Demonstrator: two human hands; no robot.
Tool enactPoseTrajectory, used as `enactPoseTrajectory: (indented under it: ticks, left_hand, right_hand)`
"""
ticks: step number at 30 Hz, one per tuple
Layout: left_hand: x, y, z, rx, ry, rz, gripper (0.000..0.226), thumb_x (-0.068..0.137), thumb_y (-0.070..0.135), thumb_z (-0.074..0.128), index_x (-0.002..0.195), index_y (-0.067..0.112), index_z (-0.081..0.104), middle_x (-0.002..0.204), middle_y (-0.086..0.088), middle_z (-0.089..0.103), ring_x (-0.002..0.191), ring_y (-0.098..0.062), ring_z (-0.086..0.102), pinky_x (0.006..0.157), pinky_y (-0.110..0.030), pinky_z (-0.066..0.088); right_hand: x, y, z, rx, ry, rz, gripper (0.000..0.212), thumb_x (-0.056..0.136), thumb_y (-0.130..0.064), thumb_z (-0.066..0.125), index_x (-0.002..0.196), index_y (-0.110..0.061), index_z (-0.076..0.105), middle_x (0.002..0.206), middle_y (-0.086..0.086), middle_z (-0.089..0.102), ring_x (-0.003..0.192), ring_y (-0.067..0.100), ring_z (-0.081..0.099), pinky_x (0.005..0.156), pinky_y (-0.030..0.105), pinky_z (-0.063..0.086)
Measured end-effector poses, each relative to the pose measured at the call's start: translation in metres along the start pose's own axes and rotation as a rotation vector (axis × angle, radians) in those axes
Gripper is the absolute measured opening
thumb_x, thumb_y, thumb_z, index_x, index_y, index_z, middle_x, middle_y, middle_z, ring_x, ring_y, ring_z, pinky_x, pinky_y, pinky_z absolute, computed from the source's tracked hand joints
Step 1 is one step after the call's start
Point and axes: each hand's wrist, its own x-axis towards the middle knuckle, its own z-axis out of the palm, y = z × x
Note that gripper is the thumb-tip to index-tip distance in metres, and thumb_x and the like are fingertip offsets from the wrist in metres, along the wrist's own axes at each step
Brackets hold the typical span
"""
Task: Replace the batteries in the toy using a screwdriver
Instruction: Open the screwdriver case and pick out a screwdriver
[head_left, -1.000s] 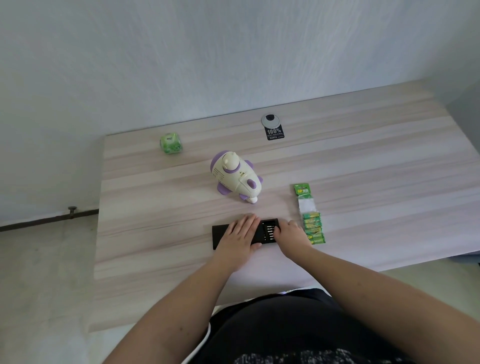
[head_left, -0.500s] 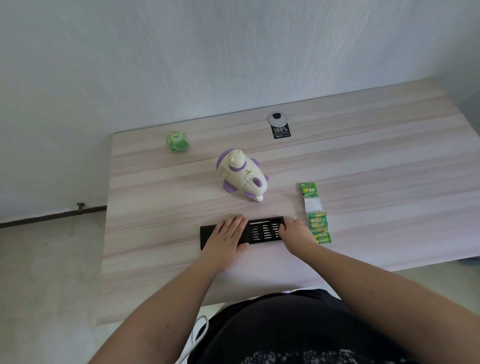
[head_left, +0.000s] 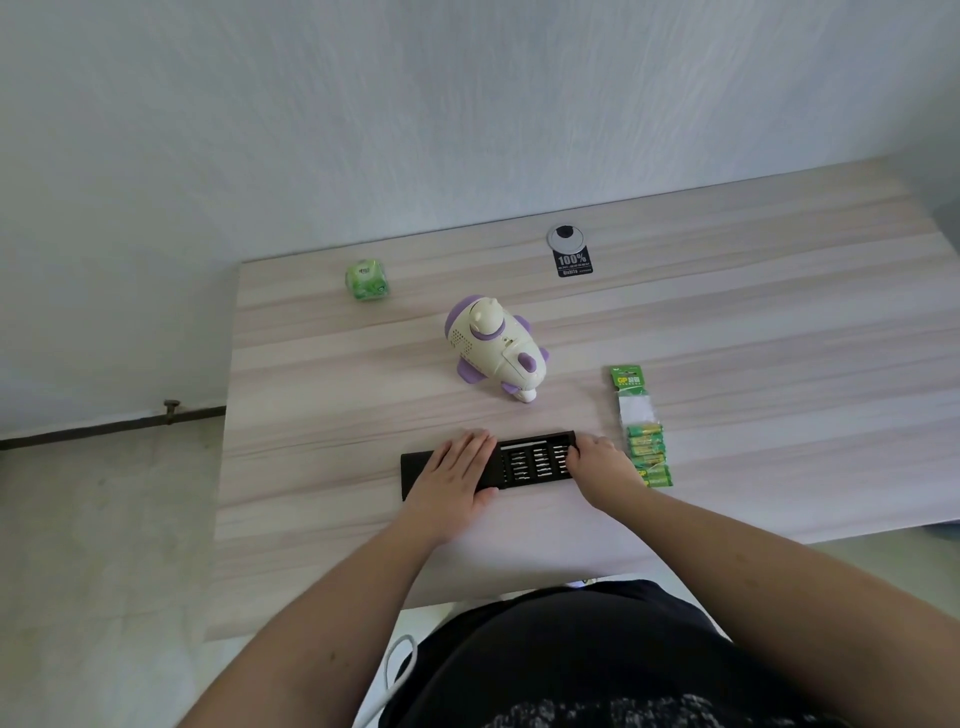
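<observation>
Dark clothing on the person's torso (head_left: 561, 654) is seen nearest the camera, with both forearms stretched forward over the pale wooden desk (head_left: 753, 364). Near the front edge, a black screwdriver bit case (head_left: 530, 460) is laid lengthwise, its tray partly exposed so that rows of small bits are shown. The left hand (head_left: 457, 475) is laid flat on the case's left half, fingers straight and together, holding nothing. The right hand (head_left: 600, 465) is placed at the tray's right end with fingers curled down onto it; whether the end is actually gripped cannot be told. Just right of that hand, a green battery pack (head_left: 641, 423) is laid flat on the desk. Farther back, the cream and purple toy (head_left: 493, 353) is set on the desk, apart from both hands. Beyond it, a green cube (head_left: 367, 280) is seen to the left and a round cable grommet with a black label (head_left: 569, 249) to the right, near the wall.
</observation>
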Motion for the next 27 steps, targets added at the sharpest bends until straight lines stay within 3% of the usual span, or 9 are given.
enactPoseTrajectory:
  ticks: [3,7,15,20,27]
  left_hand:
    - [-0.006,-0.005,-0.001,-0.011,0.002,0.001,0.067,0.093,0.05,0.039,0.149,0.013,0.034,0.153,-0.002,0.038,0.141,-0.019,0.036,0.114,-0.038,0.023]
    - [-0.013,-0.01,-0.002,-0.013,-0.003,-0.012,0.065,0.092,0.047,0.038,0.148,0.014,0.034,0.15,-0.001,0.043,0.138,-0.019,0.04,0.113,-0.038,0.023]
    - [-0.022,-0.018,-0.002,-0.009,-0.041,-0.029,0.067,0.092,0.047,0.038,0.15,0.015,0.029,0.152,-0.001,0.039,0.139,-0.019,0.037,0.113,-0.037,0.021]
    - [-0.025,-0.018,-0.003,-0.017,-0.058,-0.034,0.066,0.092,0.047,0.037,0.15,0.015,0.028,0.151,-0.001,0.04,0.139,-0.018,0.036,0.113,-0.037,0.02]
    - [-0.028,-0.016,-0.005,-0.017,-0.101,-0.042,0.064,0.094,0.047,0.035,0.149,0.014,0.032,0.149,-0.001,0.044,0.137,-0.018,0.039,0.113,-0.036,0.021]
  right_hand:
    - [0.0,0.0,-0.002,-0.02,-0.045,0.008,0.027,0.099,-0.019,0.038,0.12,-0.004,0.047,0.109,0.016,0.053,0.104,0.037,0.055,0.081,0.042,0.047]
    - [-0.002,-0.001,-0.004,-0.137,-0.129,-0.021,0.035,0.09,-0.002,0.05,0.124,-0.003,0.041,0.122,0.014,0.045,0.106,0.036,0.051,0.076,0.04,0.05]
    - [-0.001,-0.002,-0.005,-0.138,-0.126,0.003,0.029,0.095,-0.005,0.047,0.123,-0.003,0.042,0.121,0.013,0.047,0.104,0.035,0.053,0.079,0.04,0.051]
    - [-0.002,-0.002,-0.004,-0.193,-0.128,-0.042,0.034,0.09,-0.002,0.052,0.122,-0.003,0.042,0.121,0.014,0.045,0.103,0.036,0.052,0.072,0.039,0.047]
    - [-0.002,-0.002,-0.004,-0.224,-0.128,-0.052,0.04,0.091,-0.003,0.05,0.13,0.0,0.04,0.126,0.016,0.043,0.108,0.037,0.049,0.08,0.042,0.05]
